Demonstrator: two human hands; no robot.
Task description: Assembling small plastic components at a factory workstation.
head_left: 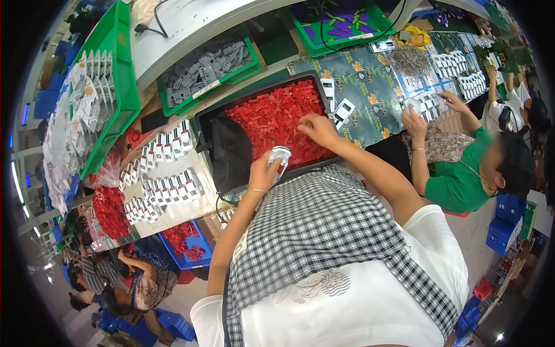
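My left hand [264, 172] is closed around a small white and grey plastic housing [281, 155], held above the near side of a black bin [316, 77]. A heap of small red plastic pieces [274, 115] fills this bin. Over the heap's right part, my right hand [319, 129] has its thumb and fingers pinched together; what they hold, if anything, is too small to make out. Black cloth [228, 151] drapes over the bin's left end. Two white housings [344, 111] lie just right of the bin on a patterned mat [367, 81].
Rows of white housings with red inserts [173, 188] stand on the table at left. Behind are green crates of grey parts [208, 65] and purple parts [341, 28]. A blue tray [199, 261] sits lower left. A co-worker in green [459, 173] handles white housings at right.
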